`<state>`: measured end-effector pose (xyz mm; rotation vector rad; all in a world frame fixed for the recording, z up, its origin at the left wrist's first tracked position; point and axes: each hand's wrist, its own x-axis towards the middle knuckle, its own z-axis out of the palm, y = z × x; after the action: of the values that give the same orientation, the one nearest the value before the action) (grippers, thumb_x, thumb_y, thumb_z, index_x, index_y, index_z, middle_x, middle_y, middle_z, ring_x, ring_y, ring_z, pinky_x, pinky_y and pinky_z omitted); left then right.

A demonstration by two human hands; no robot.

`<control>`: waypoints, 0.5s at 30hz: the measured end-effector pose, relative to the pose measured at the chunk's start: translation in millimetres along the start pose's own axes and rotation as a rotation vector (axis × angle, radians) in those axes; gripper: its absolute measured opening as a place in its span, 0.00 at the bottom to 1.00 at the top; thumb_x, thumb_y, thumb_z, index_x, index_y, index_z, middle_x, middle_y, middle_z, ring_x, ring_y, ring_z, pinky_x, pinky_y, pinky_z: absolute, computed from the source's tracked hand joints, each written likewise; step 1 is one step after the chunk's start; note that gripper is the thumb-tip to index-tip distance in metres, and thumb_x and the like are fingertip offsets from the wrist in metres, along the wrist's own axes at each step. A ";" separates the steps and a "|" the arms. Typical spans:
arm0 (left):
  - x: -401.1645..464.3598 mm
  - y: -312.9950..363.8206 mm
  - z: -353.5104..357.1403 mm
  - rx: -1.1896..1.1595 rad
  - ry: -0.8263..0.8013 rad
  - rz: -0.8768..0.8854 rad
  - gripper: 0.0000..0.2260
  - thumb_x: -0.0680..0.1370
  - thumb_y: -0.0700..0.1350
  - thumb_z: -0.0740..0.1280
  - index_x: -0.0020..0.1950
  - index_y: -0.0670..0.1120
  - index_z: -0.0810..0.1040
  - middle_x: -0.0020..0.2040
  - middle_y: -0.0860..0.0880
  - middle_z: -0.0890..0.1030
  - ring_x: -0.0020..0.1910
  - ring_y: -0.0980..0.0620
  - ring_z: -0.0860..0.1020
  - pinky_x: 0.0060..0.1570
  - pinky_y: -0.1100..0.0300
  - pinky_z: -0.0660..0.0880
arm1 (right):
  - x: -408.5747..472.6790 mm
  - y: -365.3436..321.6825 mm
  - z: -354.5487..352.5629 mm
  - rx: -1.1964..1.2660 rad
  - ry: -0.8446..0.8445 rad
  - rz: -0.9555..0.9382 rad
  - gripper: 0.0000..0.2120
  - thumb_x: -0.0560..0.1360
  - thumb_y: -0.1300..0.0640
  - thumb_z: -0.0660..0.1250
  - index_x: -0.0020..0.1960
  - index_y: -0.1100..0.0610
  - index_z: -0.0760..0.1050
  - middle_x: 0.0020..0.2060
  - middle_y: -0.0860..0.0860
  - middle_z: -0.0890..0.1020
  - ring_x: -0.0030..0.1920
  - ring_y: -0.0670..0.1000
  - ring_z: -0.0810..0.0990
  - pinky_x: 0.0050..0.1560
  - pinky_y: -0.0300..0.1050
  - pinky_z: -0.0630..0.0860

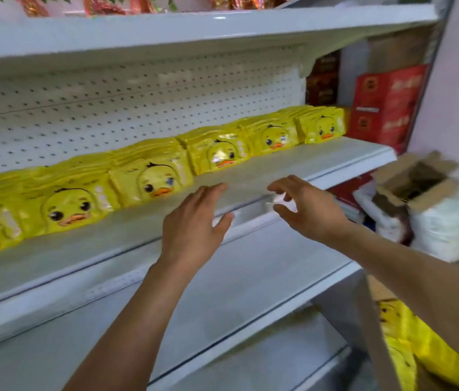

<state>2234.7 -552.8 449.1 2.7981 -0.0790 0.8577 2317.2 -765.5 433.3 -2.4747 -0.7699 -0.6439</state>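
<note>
Yellow duck-face packets [152,180] stand in a row of several stacks along the back of a white shelf [293,165], against a perforated back panel. My left hand [194,224] hovers over the shelf's front edge, fingers straight and spread, holding nothing. My right hand [307,207] is just to its right, fingers loosely curved and apart, also holding nothing. Both hands are in front of the packets and do not touch them.
A lower white shelf [250,277] juts out beneath my arms. An open cardboard box [417,182] sits on white sacks at the right. Red boxes [386,105] stand at the far right. More yellow packets [408,342] lie low at the right.
</note>
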 end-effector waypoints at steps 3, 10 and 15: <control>-5.8 64.1 32.5 -0.080 -0.087 0.035 0.21 0.78 0.57 0.64 0.71 0.58 0.67 0.64 0.57 0.75 0.63 0.53 0.74 0.54 0.54 0.74 | -47.3 49.0 -37.4 -0.072 -0.005 0.027 0.16 0.76 0.53 0.67 0.63 0.49 0.73 0.56 0.46 0.77 0.52 0.48 0.79 0.39 0.43 0.71; -42.8 207.8 120.9 -0.196 -0.417 0.086 0.19 0.79 0.58 0.63 0.69 0.59 0.68 0.66 0.59 0.74 0.61 0.53 0.76 0.57 0.54 0.73 | -171.7 170.7 -105.6 -0.126 -0.200 0.307 0.17 0.76 0.53 0.66 0.64 0.50 0.73 0.57 0.48 0.77 0.55 0.51 0.78 0.47 0.44 0.73; -83.4 281.9 189.1 -0.278 -0.644 0.071 0.19 0.77 0.58 0.65 0.67 0.58 0.71 0.64 0.58 0.76 0.61 0.54 0.76 0.57 0.56 0.73 | -257.5 241.7 -117.4 -0.084 -0.377 0.525 0.13 0.75 0.51 0.67 0.58 0.47 0.74 0.48 0.43 0.77 0.47 0.47 0.76 0.43 0.40 0.67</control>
<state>2237.2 -870.2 302.5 2.6910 -0.3658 -0.0731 2242.8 -1109.7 312.7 -2.7482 -0.1878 -0.0182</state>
